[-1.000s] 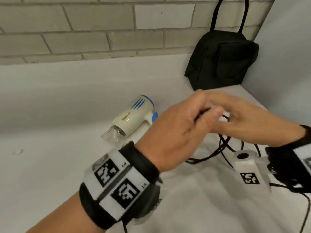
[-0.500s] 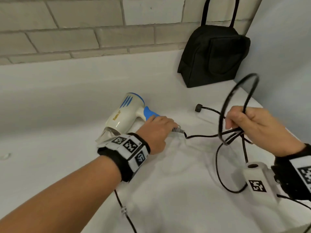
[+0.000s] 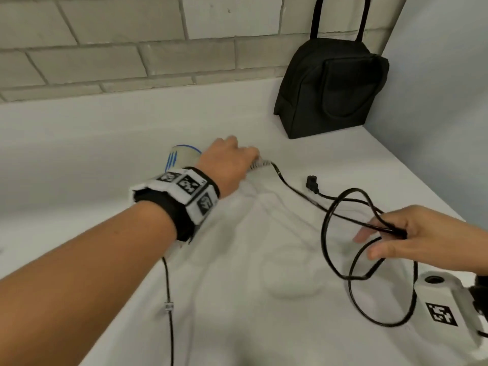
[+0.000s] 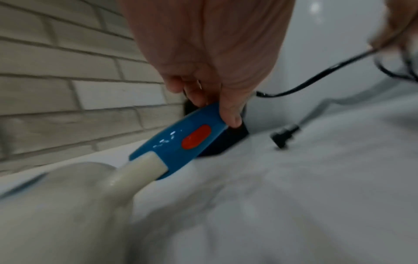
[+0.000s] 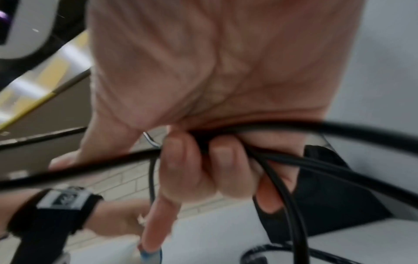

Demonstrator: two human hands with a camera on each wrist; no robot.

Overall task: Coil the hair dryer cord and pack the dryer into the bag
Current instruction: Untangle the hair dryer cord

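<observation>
A cream hair dryer [image 3: 182, 157] with a blue handle [image 4: 178, 141] lies on the white cloth-covered counter [image 3: 237, 299]. My left hand [image 3: 229, 162] grips the handle near its end, fingers curled around it [image 4: 226, 100]. The black cord [image 3: 290, 188] runs from the handle to loose loops [image 3: 340, 233] that my right hand [image 3: 412, 236] pinches together; in the right wrist view two fingers [image 5: 203, 164] curl over the cord [image 5: 339, 132]. The plug [image 3: 313, 183] lies on the cloth between the hands. The black bag [image 3: 332, 85] stands upright in the far right corner.
A brick wall [image 3: 132, 43] runs along the back and a plain wall [image 3: 443, 88] on the right. A thin cable [image 3: 169, 307] from my left wristband trails down over the cloth. A white wrist camera block [image 3: 443, 299] sits by my right wrist.
My left hand went from the cord at my right hand to the dryer's handle and now grips it. My right hand has dropped lower, keeping the coiled loops.
</observation>
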